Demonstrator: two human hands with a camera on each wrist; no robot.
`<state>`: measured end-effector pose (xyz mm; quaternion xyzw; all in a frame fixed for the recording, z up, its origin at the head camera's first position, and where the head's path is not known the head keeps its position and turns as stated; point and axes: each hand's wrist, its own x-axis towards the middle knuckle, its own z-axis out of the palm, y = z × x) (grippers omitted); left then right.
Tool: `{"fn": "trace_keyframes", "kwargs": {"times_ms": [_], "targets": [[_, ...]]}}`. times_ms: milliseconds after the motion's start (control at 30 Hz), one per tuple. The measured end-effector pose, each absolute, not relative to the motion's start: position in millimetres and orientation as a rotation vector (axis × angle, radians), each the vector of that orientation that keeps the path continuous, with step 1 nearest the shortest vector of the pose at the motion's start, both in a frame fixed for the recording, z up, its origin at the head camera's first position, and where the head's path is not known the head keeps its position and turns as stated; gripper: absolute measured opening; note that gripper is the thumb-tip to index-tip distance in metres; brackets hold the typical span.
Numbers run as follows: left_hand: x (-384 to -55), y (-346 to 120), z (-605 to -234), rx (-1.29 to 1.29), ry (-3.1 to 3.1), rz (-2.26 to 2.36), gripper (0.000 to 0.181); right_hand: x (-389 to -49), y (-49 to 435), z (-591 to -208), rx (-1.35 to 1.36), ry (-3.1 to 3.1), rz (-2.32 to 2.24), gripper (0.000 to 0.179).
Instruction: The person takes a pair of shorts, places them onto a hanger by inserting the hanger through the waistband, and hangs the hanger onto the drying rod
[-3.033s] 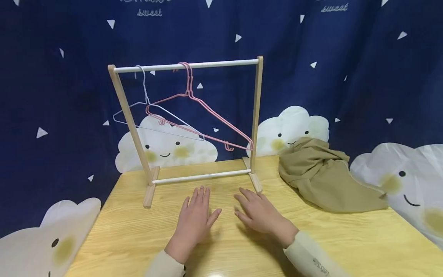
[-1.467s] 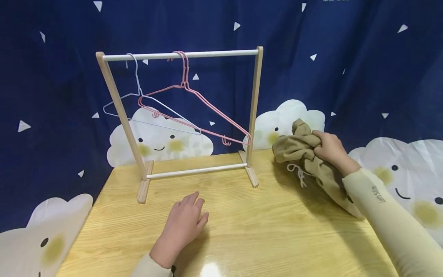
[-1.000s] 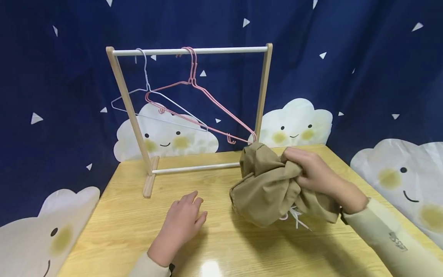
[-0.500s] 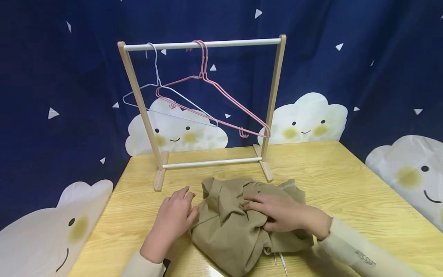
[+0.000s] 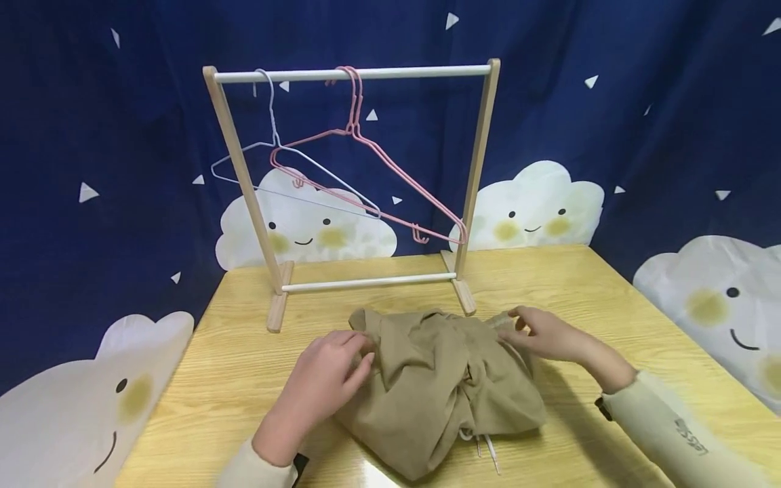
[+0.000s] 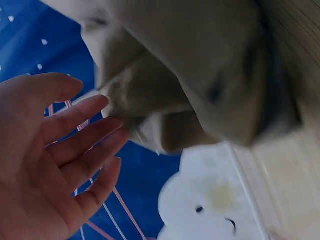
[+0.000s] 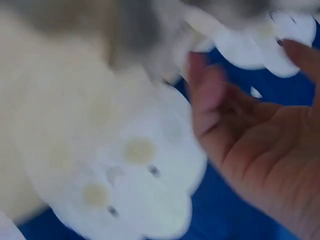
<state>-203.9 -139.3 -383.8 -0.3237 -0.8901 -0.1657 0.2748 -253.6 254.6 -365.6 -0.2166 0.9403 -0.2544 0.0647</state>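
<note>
A crumpled khaki garment [image 5: 421, 386] lies bunched on the table, its white drawstring ends [image 5: 490, 453] trailing from the near side. My left hand [image 5: 323, 376] is at the garment's left side with relaxed fingers. In the left wrist view, the fingertips of that hand [image 6: 65, 150] are right at a fold of the khaki fabric [image 6: 200, 60], the thumb apart. At the garment's far right corner is my right hand [image 5: 552, 335], fingers loosely bent and thumb separate. The right wrist view shows this hand [image 7: 260, 140] blurred, beside the cloth, gripping nothing.
Behind the garment stands a small rack with wooden posts and a white top rail [image 5: 421, 72]. On it hang a white hanger [image 5: 317, 165] and two pink hangers [image 5: 409, 177]. A dark blue cloud-print curtain [image 5: 549, 102] backs the wooden table [image 5: 549, 285].
My right hand gripped the khaki garment at the right, brought it to the table's middle and let go. Since then it has moved to the far right corner; my left hand has come over the left side.
</note>
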Motion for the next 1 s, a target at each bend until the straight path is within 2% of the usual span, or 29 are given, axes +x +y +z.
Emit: {"fn": "trace_keyframes", "kwargs": {"times_ms": [100,167,200,333,533,633,800,1000], "targets": [[-205.2,-128.4,-383.2,-0.896,-2.363,-0.433,0.011,-255.3,248.4,-390.1,-0.731,2.775,-0.877,0.031],[-207.8,-122.9,-383.3,-0.891,-2.362,-0.421,0.013,-255.4,241.9,-396.7,-0.831,2.823,-0.911,0.011],[-209.5,-120.7,-383.4,-0.885,-2.368,-0.415,0.013,-255.4,238.8,-396.3,-0.878,2.878,-0.912,0.007],[-216.0,-116.7,-384.0,-0.834,-2.416,-0.429,0.017,-254.0,227.0,-372.2,-0.944,3.152,-0.904,0.016],[-224.3,-135.0,-376.7,-0.555,-2.444,-0.563,0.028,-250.2,220.3,-321.7,-1.055,3.502,-0.906,0.011],[-227.9,-154.1,-370.4,-0.378,-2.426,-0.632,0.032,-246.3,222.6,-305.9,-1.025,3.584,-1.037,0.008],[-228.9,-180.5,-363.3,-0.163,-2.417,-0.634,0.037,-240.0,225.4,-297.3,-0.936,3.406,-1.417,0.007],[-223.7,-180.6,-365.7,-0.203,-2.498,-0.531,0.032,-235.2,217.2,-307.4,-1.014,3.279,-1.339,0.008]]}}
